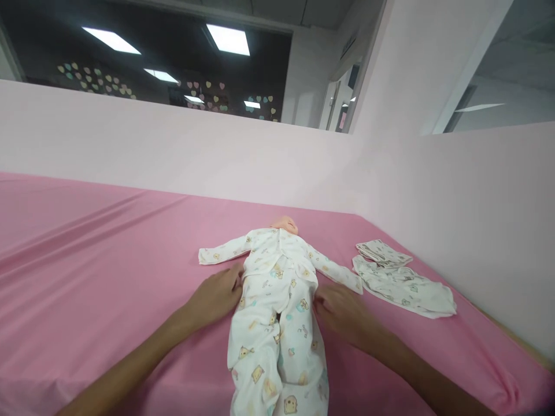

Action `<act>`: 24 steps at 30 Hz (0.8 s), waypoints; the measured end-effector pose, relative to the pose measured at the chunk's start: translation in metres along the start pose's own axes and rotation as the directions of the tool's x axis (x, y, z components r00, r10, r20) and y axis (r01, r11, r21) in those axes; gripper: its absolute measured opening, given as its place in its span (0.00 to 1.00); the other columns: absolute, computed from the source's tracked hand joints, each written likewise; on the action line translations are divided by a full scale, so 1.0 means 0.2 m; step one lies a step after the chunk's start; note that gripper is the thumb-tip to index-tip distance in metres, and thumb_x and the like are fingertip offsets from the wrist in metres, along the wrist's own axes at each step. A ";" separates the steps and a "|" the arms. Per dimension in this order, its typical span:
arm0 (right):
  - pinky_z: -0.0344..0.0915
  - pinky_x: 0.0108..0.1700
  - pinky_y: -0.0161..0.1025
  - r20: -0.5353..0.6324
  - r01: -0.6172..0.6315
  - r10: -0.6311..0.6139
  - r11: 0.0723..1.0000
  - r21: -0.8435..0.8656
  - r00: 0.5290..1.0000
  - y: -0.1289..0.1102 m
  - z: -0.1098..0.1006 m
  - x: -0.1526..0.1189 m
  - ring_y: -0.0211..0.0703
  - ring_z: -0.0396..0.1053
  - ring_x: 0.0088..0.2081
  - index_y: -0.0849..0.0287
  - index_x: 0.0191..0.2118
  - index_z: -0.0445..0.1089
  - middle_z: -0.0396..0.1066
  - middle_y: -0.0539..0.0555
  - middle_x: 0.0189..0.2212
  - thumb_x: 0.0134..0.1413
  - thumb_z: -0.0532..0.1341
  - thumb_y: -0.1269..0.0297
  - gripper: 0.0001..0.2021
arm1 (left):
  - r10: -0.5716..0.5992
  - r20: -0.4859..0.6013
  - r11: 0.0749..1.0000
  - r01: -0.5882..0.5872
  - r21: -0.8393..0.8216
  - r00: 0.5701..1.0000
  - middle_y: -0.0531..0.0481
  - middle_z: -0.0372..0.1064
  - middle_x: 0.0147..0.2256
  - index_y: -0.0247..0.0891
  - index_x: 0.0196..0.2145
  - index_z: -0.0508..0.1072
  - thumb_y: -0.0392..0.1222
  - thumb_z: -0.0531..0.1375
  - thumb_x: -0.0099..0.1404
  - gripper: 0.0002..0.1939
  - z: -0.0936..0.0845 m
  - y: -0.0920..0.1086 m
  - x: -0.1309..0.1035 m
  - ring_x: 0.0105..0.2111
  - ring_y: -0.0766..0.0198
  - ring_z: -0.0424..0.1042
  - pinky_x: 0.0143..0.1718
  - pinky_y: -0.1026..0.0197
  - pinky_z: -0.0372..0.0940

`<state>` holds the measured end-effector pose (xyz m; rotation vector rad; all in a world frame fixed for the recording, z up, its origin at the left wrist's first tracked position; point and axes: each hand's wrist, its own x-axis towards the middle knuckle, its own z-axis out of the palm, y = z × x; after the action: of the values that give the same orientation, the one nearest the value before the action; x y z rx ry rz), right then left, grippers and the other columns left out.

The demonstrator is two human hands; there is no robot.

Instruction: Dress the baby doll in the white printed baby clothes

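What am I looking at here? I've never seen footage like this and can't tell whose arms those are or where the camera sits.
There is one picture, taken by a camera worn on a person's head, looking forward and down. The two bare arms coming in from the bottom are that person's own. A doll in printed white baby clothes lies on its back on a pink sheet. The left hand and the right hand rest at either side of the doll's waist, touching the clothes; whether they grip the cloth I cannot tell. To the right lie spare clothes, some folded. Pale walls stand behind.
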<state>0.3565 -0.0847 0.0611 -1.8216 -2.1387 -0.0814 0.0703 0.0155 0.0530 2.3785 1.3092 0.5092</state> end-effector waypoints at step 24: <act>0.66 0.47 0.46 -0.298 0.411 -0.304 0.802 0.433 0.905 -0.07 0.04 0.26 0.45 0.67 0.42 0.54 0.37 0.68 0.70 0.55 0.40 0.61 0.57 0.70 0.05 | 0.670 -0.147 0.742 -0.661 0.108 0.728 0.51 0.71 0.29 0.44 0.36 0.71 0.39 0.51 0.70 0.09 0.03 0.29 0.23 0.30 0.61 0.71 0.34 0.56 0.68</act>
<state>0.3342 -0.0355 0.0706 -1.0574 -2.0792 0.1561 0.1370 0.0247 0.0815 2.8678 0.4590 0.9113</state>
